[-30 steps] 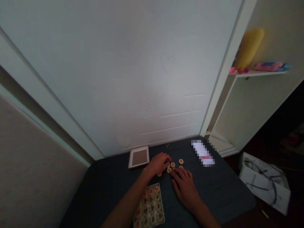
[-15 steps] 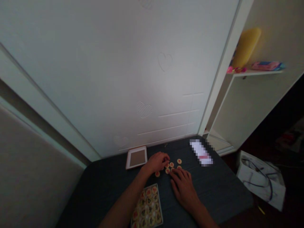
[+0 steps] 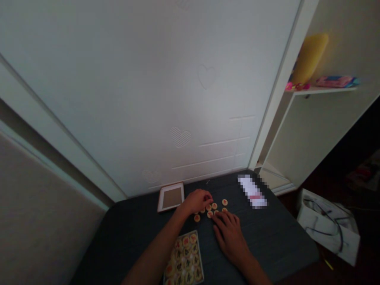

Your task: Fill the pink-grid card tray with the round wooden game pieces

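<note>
Several round wooden game discs with red marks (image 3: 214,206) lie loose on the dark table (image 3: 133,237). My left hand (image 3: 197,201) rests over the left part of that cluster with its fingers curled down; what they hold is hidden. My right hand (image 3: 230,233) lies palm down just below the discs, fingers stretched toward them and touching the nearest ones. A shallow box (image 3: 184,257) near the table's front edge is packed with rows of the same discs. One disc (image 3: 225,202) sits apart at the right.
A small framed square lid (image 3: 171,196) lies at the back of the table by the white wall. A white card (image 3: 252,192) lies at the back right. White shelves (image 3: 323,90) stand to the right, with a bag (image 3: 329,225) on the floor.
Both hands have barely shifted among the loose discs; the camera view has drifted slightly. No disc has visibly been lifted.
</note>
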The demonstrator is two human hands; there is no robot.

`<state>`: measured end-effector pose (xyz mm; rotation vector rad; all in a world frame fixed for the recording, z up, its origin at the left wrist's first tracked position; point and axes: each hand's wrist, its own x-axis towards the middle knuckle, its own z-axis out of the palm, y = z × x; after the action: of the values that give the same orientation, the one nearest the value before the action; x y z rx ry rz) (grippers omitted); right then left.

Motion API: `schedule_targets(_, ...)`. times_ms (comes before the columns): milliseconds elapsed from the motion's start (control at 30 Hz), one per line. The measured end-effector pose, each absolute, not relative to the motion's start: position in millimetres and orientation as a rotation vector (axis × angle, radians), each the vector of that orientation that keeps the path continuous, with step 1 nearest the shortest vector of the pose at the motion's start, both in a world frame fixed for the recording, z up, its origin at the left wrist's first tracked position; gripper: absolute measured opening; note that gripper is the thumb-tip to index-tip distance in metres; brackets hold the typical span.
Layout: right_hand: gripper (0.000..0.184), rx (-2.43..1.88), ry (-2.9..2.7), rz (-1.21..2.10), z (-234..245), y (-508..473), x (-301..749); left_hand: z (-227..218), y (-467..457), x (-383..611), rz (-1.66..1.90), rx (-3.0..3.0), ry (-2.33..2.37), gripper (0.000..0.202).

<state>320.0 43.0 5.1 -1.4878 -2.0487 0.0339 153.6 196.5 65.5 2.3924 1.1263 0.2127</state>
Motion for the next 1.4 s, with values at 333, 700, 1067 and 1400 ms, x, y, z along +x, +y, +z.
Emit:
schedule_targets(333,0.029,-1.494,-1.751,0.100,-12,60,343,89,174,108,0.267,2.382,1.168,0.023)
schedule_targets(700,0.036,-1.419,-1.911,0.352,-6,98,389,98,144,83,0.285,2.361,1.206,0.028)
schedule_targets(1067,0.029,-1.349,-1.950,0.346,-3,97,375,86,131,68,0.313,2.357,1.277,0.023)
schedule_targets(1400,0.030,-1.350,-1.878,0.304,-1,92,372,72,137,89,0.294,2.473,1.264,0.022)
